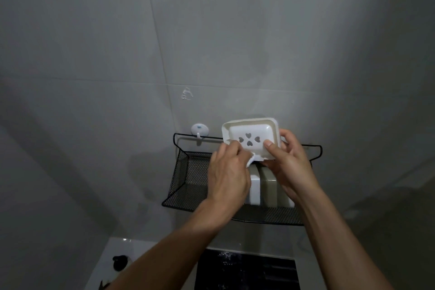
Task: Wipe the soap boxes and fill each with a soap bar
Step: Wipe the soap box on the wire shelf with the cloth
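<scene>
My right hand (288, 162) grips a white soap box (251, 135) by its right edge, tilted so its inside faces me. Its inner tray has heart-shaped drain holes. My left hand (227, 173) pinches a small white wipe (322, 160) against the box's lower left corner. Below my hands, a white box part (254, 189) and a beige box part (270, 192) stand in the black mesh shelf (188, 176). No soap bar is in view.
The mesh shelf hangs on a grey tiled wall (211, 42). A white wall hook (199, 130) sits above its left rail. Below are a white ledge (122, 252) with a dark object (120, 262) and a black glossy panel (247, 271).
</scene>
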Action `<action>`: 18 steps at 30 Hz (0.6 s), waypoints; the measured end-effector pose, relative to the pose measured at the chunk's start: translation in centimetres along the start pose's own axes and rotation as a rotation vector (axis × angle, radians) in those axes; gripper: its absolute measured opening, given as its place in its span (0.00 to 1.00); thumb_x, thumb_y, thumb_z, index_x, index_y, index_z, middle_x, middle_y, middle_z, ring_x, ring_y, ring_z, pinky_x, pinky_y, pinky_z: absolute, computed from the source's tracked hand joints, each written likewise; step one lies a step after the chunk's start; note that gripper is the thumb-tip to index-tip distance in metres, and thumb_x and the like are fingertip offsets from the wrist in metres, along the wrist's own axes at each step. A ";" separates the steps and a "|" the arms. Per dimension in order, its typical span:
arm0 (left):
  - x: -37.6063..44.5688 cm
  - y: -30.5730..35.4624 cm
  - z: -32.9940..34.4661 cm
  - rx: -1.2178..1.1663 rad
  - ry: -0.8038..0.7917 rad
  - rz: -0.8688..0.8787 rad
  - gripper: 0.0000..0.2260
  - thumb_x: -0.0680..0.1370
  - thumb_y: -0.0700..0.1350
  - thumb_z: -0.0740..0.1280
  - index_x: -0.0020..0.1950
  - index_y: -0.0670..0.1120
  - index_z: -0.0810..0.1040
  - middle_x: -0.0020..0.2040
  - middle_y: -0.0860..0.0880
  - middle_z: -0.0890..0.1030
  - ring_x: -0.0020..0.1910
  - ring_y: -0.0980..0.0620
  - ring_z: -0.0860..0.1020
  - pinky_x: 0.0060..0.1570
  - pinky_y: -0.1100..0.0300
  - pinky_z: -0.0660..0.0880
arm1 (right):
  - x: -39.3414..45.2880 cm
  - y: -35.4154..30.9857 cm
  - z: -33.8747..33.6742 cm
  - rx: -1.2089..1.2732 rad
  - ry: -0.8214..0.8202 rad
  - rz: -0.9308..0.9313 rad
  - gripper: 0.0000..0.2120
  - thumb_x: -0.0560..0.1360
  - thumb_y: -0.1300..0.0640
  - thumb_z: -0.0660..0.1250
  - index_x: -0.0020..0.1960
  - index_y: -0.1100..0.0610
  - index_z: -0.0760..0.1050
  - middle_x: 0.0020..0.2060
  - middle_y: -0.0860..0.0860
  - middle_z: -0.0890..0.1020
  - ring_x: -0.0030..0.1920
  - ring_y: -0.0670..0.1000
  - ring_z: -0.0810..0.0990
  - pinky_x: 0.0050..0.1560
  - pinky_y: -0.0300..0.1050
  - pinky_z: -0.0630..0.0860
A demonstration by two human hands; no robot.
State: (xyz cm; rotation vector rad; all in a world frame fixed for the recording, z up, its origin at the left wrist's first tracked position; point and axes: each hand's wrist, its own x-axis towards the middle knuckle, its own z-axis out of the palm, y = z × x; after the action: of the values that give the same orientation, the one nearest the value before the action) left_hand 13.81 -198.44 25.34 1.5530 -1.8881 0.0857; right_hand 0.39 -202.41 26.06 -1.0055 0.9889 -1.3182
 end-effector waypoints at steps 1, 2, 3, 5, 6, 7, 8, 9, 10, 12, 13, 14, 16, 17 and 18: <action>0.0 -0.3 -0.2 0.057 -0.010 0.047 0.08 0.76 0.40 0.67 0.51 0.47 0.83 0.47 0.49 0.76 0.46 0.47 0.72 0.43 0.54 0.69 | 0.0 0.0 -0.2 0.010 0.000 0.006 0.14 0.80 0.68 0.64 0.65 0.64 0.70 0.51 0.61 0.83 0.47 0.56 0.83 0.44 0.49 0.80; 0.0 -0.5 -0.2 0.126 -0.026 0.098 0.07 0.76 0.41 0.67 0.51 0.48 0.82 0.46 0.49 0.75 0.46 0.47 0.73 0.42 0.53 0.68 | 0.0 0.0 -0.4 0.018 0.000 0.011 0.14 0.79 0.68 0.64 0.65 0.64 0.70 0.50 0.60 0.84 0.46 0.55 0.84 0.41 0.46 0.81; 0.0 -0.9 -0.2 0.192 -0.040 0.135 0.06 0.76 0.42 0.67 0.51 0.49 0.82 0.46 0.49 0.75 0.46 0.47 0.73 0.42 0.53 0.68 | 0.0 0.0 -0.5 0.025 -0.001 0.019 0.14 0.79 0.69 0.64 0.64 0.63 0.70 0.49 0.59 0.84 0.45 0.54 0.84 0.39 0.44 0.82; 0.1 -1.1 -0.3 0.239 -0.066 0.140 0.07 0.77 0.42 0.66 0.51 0.48 0.82 0.46 0.48 0.75 0.46 0.47 0.73 0.42 0.52 0.68 | -0.1 0.2 -0.4 0.044 -0.005 0.032 0.14 0.79 0.69 0.64 0.64 0.63 0.70 0.48 0.56 0.85 0.45 0.52 0.85 0.39 0.44 0.82; 0.1 -1.1 -0.2 0.207 -0.082 0.102 0.08 0.77 0.41 0.64 0.52 0.48 0.82 0.46 0.48 0.74 0.46 0.47 0.73 0.43 0.52 0.68 | -0.2 0.4 -0.3 0.062 -0.006 0.034 0.14 0.80 0.69 0.64 0.64 0.63 0.70 0.47 0.55 0.85 0.45 0.52 0.85 0.41 0.45 0.82; 0.2 -1.0 -0.2 0.130 -0.085 0.032 0.09 0.77 0.40 0.64 0.53 0.47 0.83 0.47 0.48 0.74 0.47 0.47 0.74 0.43 0.52 0.69 | -0.3 0.6 -0.2 0.088 -0.004 0.036 0.13 0.80 0.69 0.63 0.64 0.63 0.70 0.48 0.56 0.85 0.46 0.53 0.85 0.43 0.46 0.82; 0.4 -0.7 -0.3 0.034 -0.071 -0.043 0.10 0.77 0.39 0.63 0.53 0.46 0.83 0.47 0.48 0.74 0.47 0.47 0.74 0.43 0.52 0.71 | -0.2 0.7 -0.1 0.120 0.004 0.039 0.13 0.80 0.69 0.62 0.64 0.63 0.70 0.49 0.57 0.85 0.49 0.54 0.85 0.46 0.48 0.82; 0.4 -0.4 -0.2 -0.058 -0.046 -0.093 0.11 0.77 0.38 0.64 0.54 0.46 0.84 0.47 0.48 0.75 0.48 0.46 0.75 0.43 0.51 0.73 | -0.2 0.9 -0.1 0.157 0.012 0.045 0.14 0.81 0.68 0.62 0.65 0.63 0.70 0.51 0.58 0.84 0.51 0.56 0.84 0.48 0.49 0.82; 0.3 0.2 -0.2 -0.115 -0.022 -0.104 0.11 0.77 0.37 0.65 0.55 0.45 0.84 0.47 0.47 0.75 0.48 0.46 0.75 0.44 0.51 0.73 | -0.2 1.0 0.0 0.200 0.020 0.054 0.14 0.81 0.68 0.62 0.66 0.63 0.69 0.53 0.59 0.83 0.54 0.58 0.83 0.50 0.50 0.83; -0.2 1.3 0.0 -0.133 0.023 -0.046 0.11 0.75 0.36 0.66 0.55 0.45 0.84 0.46 0.47 0.76 0.47 0.46 0.74 0.44 0.52 0.73 | -0.3 1.0 0.3 0.280 0.015 0.079 0.15 0.81 0.68 0.61 0.67 0.64 0.69 0.56 0.62 0.82 0.55 0.60 0.82 0.51 0.50 0.83; -0.5 1.7 0.2 -0.128 0.038 -0.014 0.11 0.75 0.37 0.67 0.54 0.45 0.83 0.46 0.47 0.75 0.46 0.47 0.74 0.43 0.52 0.73 | -0.3 1.0 0.5 0.304 0.013 0.091 0.15 0.81 0.68 0.61 0.68 0.64 0.69 0.57 0.63 0.81 0.55 0.60 0.82 0.49 0.49 0.83; -0.7 1.9 0.3 -0.117 0.040 0.003 0.10 0.75 0.38 0.67 0.53 0.45 0.83 0.45 0.48 0.75 0.46 0.47 0.73 0.43 0.52 0.73 | -0.3 1.0 0.5 0.324 0.012 0.100 0.15 0.81 0.67 0.61 0.68 0.64 0.69 0.57 0.64 0.81 0.54 0.60 0.82 0.48 0.48 0.83; -0.9 1.6 0.8 -0.082 0.030 0.030 0.08 0.75 0.38 0.69 0.53 0.45 0.82 0.46 0.48 0.74 0.47 0.48 0.72 0.42 0.52 0.73 | -0.2 0.8 0.5 0.371 0.009 0.119 0.14 0.81 0.64 0.61 0.67 0.63 0.70 0.57 0.65 0.81 0.53 0.60 0.82 0.49 0.51 0.82; -1.0 1.3 1.0 -0.055 0.019 0.053 0.08 0.74 0.39 0.70 0.53 0.45 0.82 0.46 0.48 0.74 0.46 0.48 0.72 0.41 0.52 0.74 | -0.2 0.7 0.4 0.374 0.004 0.131 0.15 0.82 0.62 0.61 0.67 0.62 0.70 0.57 0.65 0.80 0.53 0.60 0.82 0.50 0.52 0.81; -1.1 1.0 1.2 -0.019 0.014 0.091 0.09 0.73 0.39 0.72 0.53 0.45 0.82 0.46 0.48 0.75 0.46 0.48 0.73 0.41 0.52 0.74 | -0.2 0.5 0.4 0.348 0.004 0.147 0.16 0.82 0.58 0.62 0.68 0.62 0.70 0.57 0.64 0.80 0.53 0.60 0.82 0.49 0.52 0.81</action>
State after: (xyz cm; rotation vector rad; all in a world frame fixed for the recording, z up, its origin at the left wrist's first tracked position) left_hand 12.46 -197.80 24.13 1.4503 -1.9426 0.1181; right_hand 0.96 -202.22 25.69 -0.6534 0.7855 -1.3132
